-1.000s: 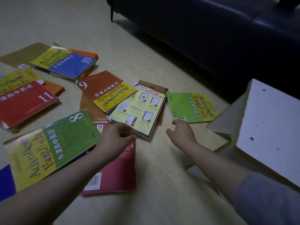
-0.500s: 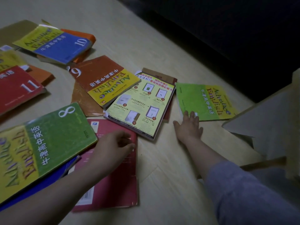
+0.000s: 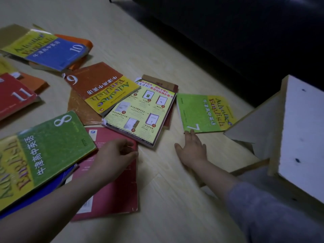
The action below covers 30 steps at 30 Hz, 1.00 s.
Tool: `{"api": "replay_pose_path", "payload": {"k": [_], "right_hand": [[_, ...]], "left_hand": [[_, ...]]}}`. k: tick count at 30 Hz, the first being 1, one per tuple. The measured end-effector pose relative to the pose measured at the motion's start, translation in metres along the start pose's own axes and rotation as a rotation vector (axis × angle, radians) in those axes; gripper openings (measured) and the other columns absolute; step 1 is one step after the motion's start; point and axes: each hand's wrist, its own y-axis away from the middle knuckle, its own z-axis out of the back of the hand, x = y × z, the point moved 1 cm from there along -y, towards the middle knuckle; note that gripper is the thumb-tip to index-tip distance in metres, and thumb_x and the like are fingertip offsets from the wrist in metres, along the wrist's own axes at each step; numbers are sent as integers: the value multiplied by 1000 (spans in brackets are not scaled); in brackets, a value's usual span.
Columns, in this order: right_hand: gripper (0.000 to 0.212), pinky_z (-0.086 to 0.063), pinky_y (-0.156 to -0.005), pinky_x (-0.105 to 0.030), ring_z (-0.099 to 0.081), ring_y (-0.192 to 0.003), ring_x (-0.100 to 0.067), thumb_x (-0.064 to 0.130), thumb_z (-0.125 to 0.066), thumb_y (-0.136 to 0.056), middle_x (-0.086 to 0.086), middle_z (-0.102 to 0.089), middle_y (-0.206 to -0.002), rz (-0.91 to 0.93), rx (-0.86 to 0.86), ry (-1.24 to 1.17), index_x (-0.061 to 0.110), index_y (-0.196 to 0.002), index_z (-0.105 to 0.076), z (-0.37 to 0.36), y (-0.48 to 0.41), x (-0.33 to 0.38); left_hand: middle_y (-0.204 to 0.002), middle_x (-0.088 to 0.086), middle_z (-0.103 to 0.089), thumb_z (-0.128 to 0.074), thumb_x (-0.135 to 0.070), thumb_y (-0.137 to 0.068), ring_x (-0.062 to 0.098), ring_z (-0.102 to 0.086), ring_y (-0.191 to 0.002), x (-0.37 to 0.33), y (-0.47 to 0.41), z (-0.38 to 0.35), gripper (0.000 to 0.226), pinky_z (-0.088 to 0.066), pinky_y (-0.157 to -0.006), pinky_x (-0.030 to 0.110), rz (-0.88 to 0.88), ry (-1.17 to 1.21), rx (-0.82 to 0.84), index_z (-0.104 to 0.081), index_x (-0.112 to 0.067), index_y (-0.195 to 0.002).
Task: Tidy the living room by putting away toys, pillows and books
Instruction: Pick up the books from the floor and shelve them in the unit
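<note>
Item 1. Left hand (image 3: pixel 115 155): lies on the far right corner of the red book (image 3: pixel 108 183), fingers curled at the cover's edge. Whether they actually grip that edge cannot be told.

Item 2. Right hand (image 3: pixel 192 149): palm down on the floor (image 3: pixel 175 199), fingers straight and together, fingertips touching the near corner of the green book numbered 7 (image 3: pixel 201 113). A grey sleeve (image 3: pixel 271 216) covers the arm behind it.

Item 3. Red book: flat on the floor under the left hand, back cover up, its left part tucked beneath the green book numbered 8 (image 3: pixel 47 151).

Item 4. Green book numbered 8: just left of the left hand, resting on a blue book (image 3: pixel 52 188) as well.

Item 5. Yellow book (image 3: pixel 140 113): beyond and between the two hands, back cover up, lying on a dark red book whose edges show around it.

Item 6. Brown-and-yellow book numbered 6 (image 3: pixel 101 90): beyond the left hand, overlapping the yellow book's left edge and a brown book (image 3: pixel 80 109) beneath.

Item 7. Blue book numbered 10 (image 3: pixel 52 51): far beyond the left hand, on an orange book (image 3: pixel 82 42).

Item 8. Red book numbered 11 (image 3: pixel 14 97): far left of the left hand, partly out of view, with an orange book showing beneath its far edge.

Item 9. Pale wooden box (image 3: pixel 301 128): right of the right hand, tipped, its edge just beside the green book numbered 7.

Item 10. Dark sofa (image 3: pixel 228 32): well beyond the right hand.
</note>
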Motion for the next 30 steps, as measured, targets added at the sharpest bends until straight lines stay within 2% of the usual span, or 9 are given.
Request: {"api": "replay_pose_path", "payload": {"k": [4, 7, 9, 11, 13, 16, 20, 24, 30], "right_hand": [[69, -25, -115, -41, -21, -145, -20, 47, -46, -92, -3, -16, -160, 92, -8, 23, 17, -150, -25, 6, 5, -24], [75, -29, -112, -43, -30, -141, -21, 57, -36, -85, -6, -31, -154, 86, -23, 102, 14, -146, -32, 8, 25, -59], [72, -39, -99, -43, -48, -125, -28, 60, -34, -78, -11, -53, -133, 99, -115, 140, 11, -129, -49, 9, 36, -73], [55, -42, -87, -41, -55, -107, -33, 55, -49, -80, -13, -61, -109, 59, -201, 136, 8, -108, -56, 12, 34, -72], [52, -37, -98, -40, -47, -119, -34, 48, -62, -83, -17, -55, -123, 64, -207, 143, 7, -115, -55, 15, 20, -60], [74, -18, -116, -35, -17, -145, -29, 43, -61, -88, -15, -18, -158, 93, -108, 38, 9, -146, -31, 15, -8, -43], [72, -15, -118, -36, -13, -147, -27, 45, -48, -95, -11, -10, -160, 96, -48, 55, 14, -152, -18, 5, -19, -38], [73, -9, -119, -37, -7, -148, -23, 54, -40, -95, -6, -4, -161, 163, -31, 71, 17, -153, -14, -6, 24, -37], [90, -5, -118, -34, -3, -149, -18, 70, -10, -75, 1, -2, -161, 297, 84, 44, 23, -152, -17, -22, 111, -28]], "left_hand": [[-89, -2, -71, -74, -16, -81, 9, -67, -80, -1, 5, 3, 28, -54, -74, 26, 2, 40, -3, -68, -14, -108], [-88, -2, -71, -74, -15, -80, 8, -68, -79, 4, 6, 1, 30, -54, -71, 24, 1, 57, -11, -68, -12, -109], [-88, -2, -71, -74, -14, -80, 5, -67, -79, 7, 4, 0, 29, -50, -66, 16, -2, 42, -17, -68, -12, -108], [-88, -1, -71, -74, -14, -80, 7, -66, -79, 7, 2, -6, 28, -52, -69, 21, 4, 26, -6, -68, -11, -107], [-87, -1, -71, -74, -14, -79, 10, -67, -79, 7, 2, -12, 25, -55, -74, 29, 1, 12, 14, -69, -11, -103], [-86, -8, -70, -75, -19, -79, 5, -67, -79, 4, 1, -22, 20, -49, -67, 19, -26, -9, 43, -68, -20, -98], [-87, -9, -70, -74, -20, -80, 2, -65, -81, 5, -2, -24, 20, -50, -69, 18, -35, -24, 48, -66, -23, -98], [-88, -4, -72, -75, -18, -78, 9, -67, -81, 13, 3, -18, 22, -56, -80, 36, -2, -37, 33, -69, -15, -99], [-97, 1, -71, -73, -19, -81, 13, -65, -85, 18, 20, -16, 27, -50, -77, 27, 7, -106, 68, -68, -13, -107]]}}
